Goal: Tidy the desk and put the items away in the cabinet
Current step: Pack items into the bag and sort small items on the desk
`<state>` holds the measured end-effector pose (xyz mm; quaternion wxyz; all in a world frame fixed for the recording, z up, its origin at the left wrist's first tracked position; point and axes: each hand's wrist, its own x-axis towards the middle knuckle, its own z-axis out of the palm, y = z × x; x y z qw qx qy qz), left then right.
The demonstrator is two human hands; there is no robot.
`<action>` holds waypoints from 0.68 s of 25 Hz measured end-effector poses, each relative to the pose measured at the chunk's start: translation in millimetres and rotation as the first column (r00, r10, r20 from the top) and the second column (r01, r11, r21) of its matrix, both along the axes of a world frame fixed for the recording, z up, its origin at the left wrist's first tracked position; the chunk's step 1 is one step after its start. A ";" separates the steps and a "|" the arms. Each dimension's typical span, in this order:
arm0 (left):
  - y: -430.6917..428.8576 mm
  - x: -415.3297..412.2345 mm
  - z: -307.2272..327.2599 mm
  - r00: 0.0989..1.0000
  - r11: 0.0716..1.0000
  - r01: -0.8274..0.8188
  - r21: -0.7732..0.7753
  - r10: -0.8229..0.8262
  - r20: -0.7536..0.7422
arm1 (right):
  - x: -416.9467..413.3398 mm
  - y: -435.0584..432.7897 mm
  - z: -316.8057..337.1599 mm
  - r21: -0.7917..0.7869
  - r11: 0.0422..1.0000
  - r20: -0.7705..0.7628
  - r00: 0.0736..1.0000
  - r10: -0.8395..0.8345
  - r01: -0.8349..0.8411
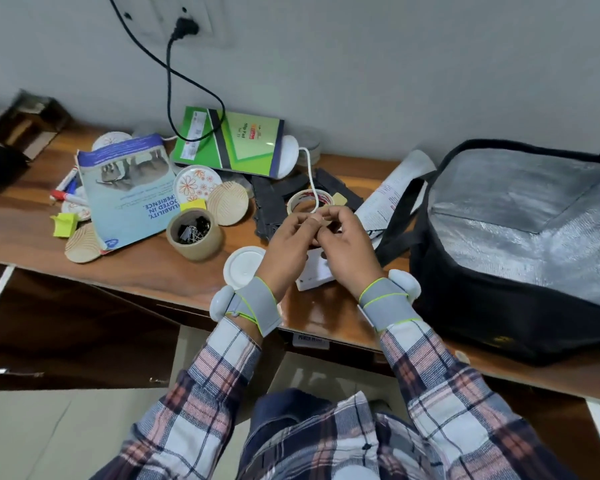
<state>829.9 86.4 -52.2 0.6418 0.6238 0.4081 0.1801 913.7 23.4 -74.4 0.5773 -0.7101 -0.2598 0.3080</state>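
Head view shows my left hand (288,237) and right hand (347,251) brought together over the desk (136,268), near its front edge, fingers of both curled and pinching the near end of the white cable (310,178). I judge the main risk to be a snag: the cable runs back across the masking tape roll (302,199) towards the green slip pad (236,143), so a hard pull could drag either along. It is thin, round and loosely curved; I cannot trace its far end past the pad.

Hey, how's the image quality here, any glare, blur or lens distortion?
Head view: the wide lens bows the desk edge; glare sits on the green slip pad and the bag's foil lining; the left hand and right hand pinching the white cable look slightly soft.
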 end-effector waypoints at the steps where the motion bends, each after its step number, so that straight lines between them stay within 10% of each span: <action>1: 0.7 2.2 0.4 1.000 1.000 -0.012 -0.012 0.012 -0.009 | 3.1 2.4 -1.8 -0.020 1.000 0.010 1.000 0.015 -0.015; 9: 32.5 13.2 -22.2 0.996 0.999 0.032 -0.041 -0.035 -0.077 | 22.0 26.6 -12.1 -0.196 0.979 0.136 0.986 0.092 -0.064; 17: 69.8 14.0 -30.4 0.941 0.940 0.236 0.248 -0.157 -0.301 | 21.0 54.5 -18.4 -0.419 0.906 0.361 0.905 0.224 -0.057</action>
